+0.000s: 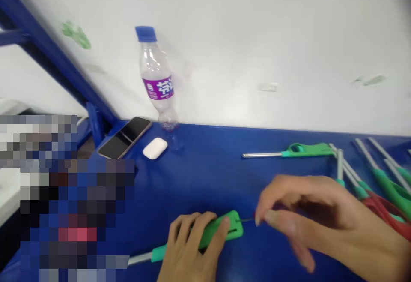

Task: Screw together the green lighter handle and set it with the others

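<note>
A white wall (224,37) stands behind a blue counter (205,166). The right hand (298,222) arches over the counter, thumb and forefinger pinched together; the left hand (194,243) lies palm down, closed round a green stick lighter (212,232). This lighter is at the near edge of view, its long axis running from its metal tube at lower left to its butt end at upper right. That slotted end faces the right hand, which sits just beyond it, apart; the left hand is the nearer, already on the body.

A clear bottle (157,88) stands by the wall. More lighters (390,187), green and red, crowd the right side. A phone (125,138) lies beside a small white case (155,148).

Smallest is a thin metal shaft (246,220), bridging the gap between butt end and right fingertips; whether its tip is inside the lighter, I cannot tell.
</note>
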The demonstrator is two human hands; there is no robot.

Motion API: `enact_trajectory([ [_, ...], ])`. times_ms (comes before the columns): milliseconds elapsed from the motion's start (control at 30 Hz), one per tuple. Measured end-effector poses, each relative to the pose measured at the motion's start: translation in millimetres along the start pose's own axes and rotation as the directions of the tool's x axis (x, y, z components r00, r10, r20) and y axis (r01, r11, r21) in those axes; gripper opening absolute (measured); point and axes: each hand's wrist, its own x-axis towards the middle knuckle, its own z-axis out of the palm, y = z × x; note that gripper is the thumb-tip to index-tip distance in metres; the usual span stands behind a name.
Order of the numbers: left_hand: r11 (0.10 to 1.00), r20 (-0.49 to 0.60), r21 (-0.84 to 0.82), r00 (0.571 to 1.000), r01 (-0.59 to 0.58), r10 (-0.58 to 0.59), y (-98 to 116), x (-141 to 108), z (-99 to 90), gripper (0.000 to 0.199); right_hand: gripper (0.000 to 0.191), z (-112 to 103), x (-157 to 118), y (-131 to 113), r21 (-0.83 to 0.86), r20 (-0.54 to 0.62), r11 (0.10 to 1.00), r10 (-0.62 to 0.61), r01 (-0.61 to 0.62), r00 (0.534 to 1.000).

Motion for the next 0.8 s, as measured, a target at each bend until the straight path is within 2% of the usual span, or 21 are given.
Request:
enact_trajectory([
  [100, 1.000, 0.047, -0.009, 0.999, -0.018, 0.018, -4, 1, -3.4, 0.048, 0.020, 0, 7, -21, 0.179, 0.249, 0.983, -0.012, -0.033, 0.969],
  [133, 1.000, 0.051, -0.009, 0.998, -0.023, 0.023, -4, 2, -3.7, 0.049, 0.022, 0, 9, -24, 0.222, 0.288, 0.973, -0.009, -0.057, 0.958],
  [200, 1.000, 0.050, -0.008, 0.998, -0.024, 0.025, -4, 2, -3.2, 0.051, 0.017, 0, 10, -24, 0.241, 0.274, 0.967, 0.019, -0.087, 0.962],
  [267, 1.000, 0.049, -0.005, 0.999, -0.016, 0.016, -3, 2, -2.0, 0.052, 0.009, 0, 9, -19, 0.194, 0.178, 0.979, 0.033, -0.068, 0.983],
  [333, 1.000, 0.041, 0.000, 0.999, -0.016, 0.016, -2, 2, -1.2, 0.051, 0.022, 0, 6, -14, 0.135, 0.099, 0.990, 0.017, -0.030, 0.995],
  [400, 1.000, 0.050, 0.001, 0.999, -0.013, 0.013, -2, 2, -1.3, 0.050, 0.025, 1, 2, -11, 0.089, 0.084, 0.996, -0.003, -0.004, 0.996],
  [533, 1.000, 0.063, 0.002, 0.998, -0.009, 0.008, -2, 2, -3.0, 0.050, 0.013, 0, -2, -16, -0.024, 0.045, 1.000, -0.001, 0.002, 0.999],
  [633, 1.000, 0.063, -0.006, 0.998, -0.004, 0.004, -1, 4, -4.3, 0.048, 0.019, -3, 3, -26, -0.005, 0.121, 1.000, 0.019, -0.018, 0.992],
  [733, 1.000, 0.073, -0.013, 0.997, 0.001, 0.000, -1, 5, -5.3, 0.045, 0.028, -6, 9, -33, 0.122, 0.276, 0.990, 0.030, -0.066, 0.961],
  [800, 1.000, 0.071, -0.010, 0.998, -0.003, 0.004, -1, 5, -5.5, 0.047, 0.032, -7, 12, -34, 0.194, 0.331, 0.974, 0.048, -0.117, 0.942],
])
